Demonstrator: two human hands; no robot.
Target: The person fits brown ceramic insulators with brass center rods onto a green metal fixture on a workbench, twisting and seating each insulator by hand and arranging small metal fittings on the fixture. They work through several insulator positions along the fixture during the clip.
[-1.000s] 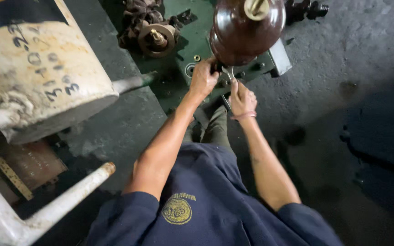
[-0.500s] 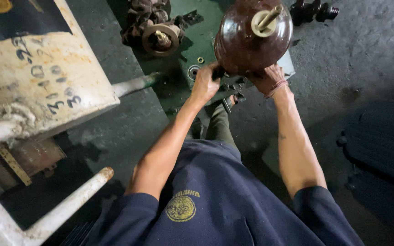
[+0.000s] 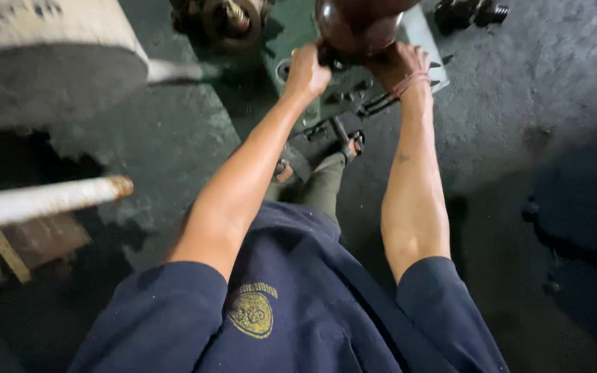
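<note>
Both hands were on the brown insulator (image 3: 361, 24) at the far edge of the view. A second earlier only the left hand (image 3: 307, 69) had reached its underside while the right hand (image 3: 399, 65) held a small tool lower down; half a second earlier the right hand had come up to the insulator's right side. By this moment the camera had tipped nearer, so that only the lower bulge of the insulator showed, its top cut off by the frame.

It sat over the green plate (image 3: 419, 34) on the floor (image 3: 519, 173), between the two hands. The left hand's fingers were closed in a fist against its lower left side. The right hand, a red band at the wrist, pressed up under its lower right, fingers curled out of sight, so how firmly they gripped could not be told.

From the two-handed hold, I judged the work had passed from tool use to handling the insulator itself.

Left of it stood a rusty fitting (image 3: 226, 21). Nearer lay a foot in a sandal (image 3: 352, 144). A white drum (image 3: 50, 62) and a white pipe (image 3: 43, 204) filled the left side.
</note>
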